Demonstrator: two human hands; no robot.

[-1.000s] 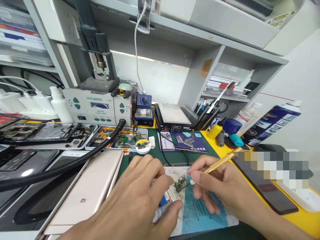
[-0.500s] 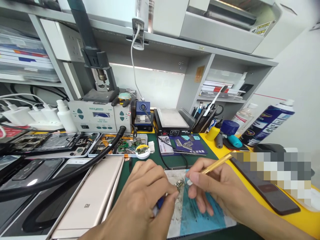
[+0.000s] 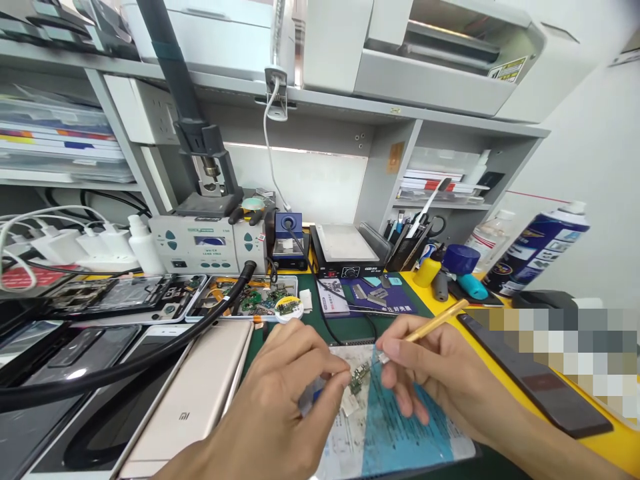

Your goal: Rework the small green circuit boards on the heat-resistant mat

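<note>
My left hand [image 3: 285, 400] is closed, thumb and forefinger brought together in a pinch. Just past those fingertips is a small green circuit board [image 3: 359, 377] over the work mat [image 3: 400, 440]; whether they grip its edge I cannot make out. Something blue and clear [image 3: 309, 398] shows partly behind my left fingers. A small whitish piece [image 3: 351, 403] lies on the mat beside the board. My right hand [image 3: 420, 360] grips a gold pen-shaped tool [image 3: 437, 321], its light-coloured tip pointing toward the board from the right, a little apart from it.
Phones [image 3: 185, 407] and a thick black hose [image 3: 165, 357] lie at left. Behind stand a hot-air station [image 3: 210, 243], a tray of circuit boards [image 3: 253, 293] and a hot plate [image 3: 347, 247]. On the right are a spray can [image 3: 537, 247] and a dark phone [image 3: 540, 380].
My left fingertips have shifted slightly left off the circuit board, so more of it shows, and a whitish piece is now visible. My right hand keeps its grip. The whole view has tilted slightly.
</note>
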